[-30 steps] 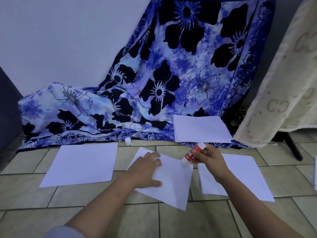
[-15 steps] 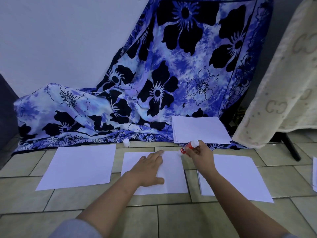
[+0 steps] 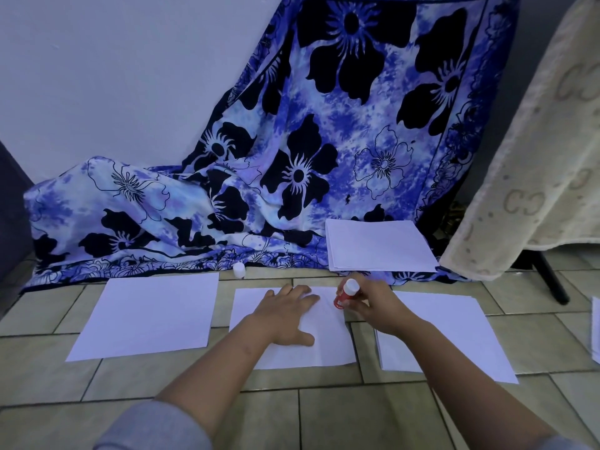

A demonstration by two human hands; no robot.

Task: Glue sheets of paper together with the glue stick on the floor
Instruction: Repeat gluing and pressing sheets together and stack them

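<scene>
Red glue stick (image 3: 344, 294) gripped in the right hand (image 3: 373, 305), fingers curled round the barrel, white end up, red end down at the upper right corner of the middle sheet (image 3: 328, 347); contact with the paper too small to tell. Just left of it, left hand (image 3: 285, 316) palm down on that same sheet, fingers straight and slightly spread, thumb out to the side. Middle sheet lying on the tiled floor (image 3: 162, 384), low in the centre of the frame. Left of it and apart, a single left sheet (image 3: 149, 315); right of it, the right sheets (image 3: 454, 332), a few overlapped, partly hidden by the right forearm. Above those, a paper stack (image 3: 378, 245) resting on the hem of the blue flowered cloth (image 3: 324, 141). Small white cap (image 3: 239, 270) upright on the floor at the cloth's edge, above the gap between left and middle sheets. Cream blanket (image 3: 535, 157) hanging at the right edge; pale wall (image 3: 113, 76) in the upper left. Grey sleeve (image 3: 152, 427) at the bottom edge.
</scene>
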